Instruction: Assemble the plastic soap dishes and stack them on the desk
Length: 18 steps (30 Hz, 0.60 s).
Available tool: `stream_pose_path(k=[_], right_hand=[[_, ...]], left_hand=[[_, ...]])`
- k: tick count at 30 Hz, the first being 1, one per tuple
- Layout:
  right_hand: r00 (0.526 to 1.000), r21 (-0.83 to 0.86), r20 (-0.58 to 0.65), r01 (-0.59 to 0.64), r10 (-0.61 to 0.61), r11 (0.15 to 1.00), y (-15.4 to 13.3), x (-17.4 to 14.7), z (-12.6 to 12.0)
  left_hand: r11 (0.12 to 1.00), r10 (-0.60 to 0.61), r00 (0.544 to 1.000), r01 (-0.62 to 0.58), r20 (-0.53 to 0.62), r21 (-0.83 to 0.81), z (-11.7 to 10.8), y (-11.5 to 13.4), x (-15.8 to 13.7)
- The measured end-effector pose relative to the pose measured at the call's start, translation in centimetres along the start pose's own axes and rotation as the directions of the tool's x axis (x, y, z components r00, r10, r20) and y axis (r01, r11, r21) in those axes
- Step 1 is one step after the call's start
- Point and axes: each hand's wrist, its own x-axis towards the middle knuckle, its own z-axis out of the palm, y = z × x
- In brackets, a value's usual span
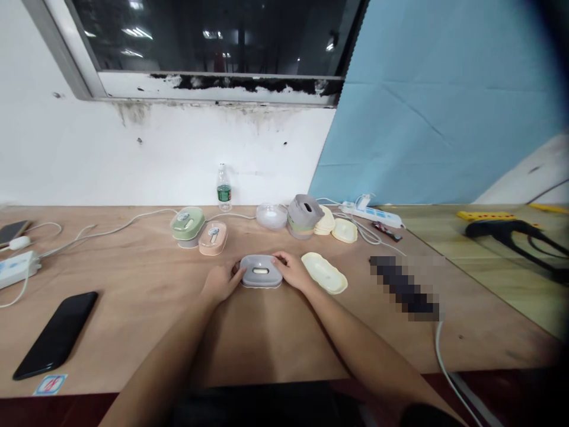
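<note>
A grey plastic box cover (250,277) with rounded corners and a slot in its top sits on the table in front of me. My left hand (221,281) grips its left end, thumb along the near side. At the right end my right hand (291,270) holds it too, fingers bent over the edge. What lies under the cover is mostly hidden; something pale shows through the slot. Just right of my right hand lies a cream oval tray (324,273). Behind my left hand stand a pink box (213,239) and a green box (187,222).
Farther back are stacked grey covers (304,214), clear plastic parts (271,216), more cream trays (344,230) and a water bottle (224,193). A power strip (373,214) with cables is at back right. A black phone (57,335) lies at left; a pixelated dark object (402,287) at right.
</note>
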Motion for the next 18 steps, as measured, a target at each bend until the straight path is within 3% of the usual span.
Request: stream_pose_path(k=[4, 8, 18], right_hand=[[0.999, -0.079, 0.01, 0.045, -0.044, 0.996, -0.6, 0.7, 0.1], [0.996, -0.189, 0.02, 0.088, -0.086, 0.978, -1.8, 1.1, -0.4], [1.0, -0.147, 0.013, 0.002, 0.0, 0.989, 0.0, 2.4, 0.7]], left_hand=[[1.0, -0.008, 1.0, 0.008, 0.007, -0.024, -0.1, -0.6, 0.2], [1.0, 0.019, 0.998, -0.02, -0.055, -0.011, -0.5, -0.8, 0.9], [0.994, -0.045, 0.995, 0.053, -0.085, 0.093, 0.2, 0.0, 1.4]])
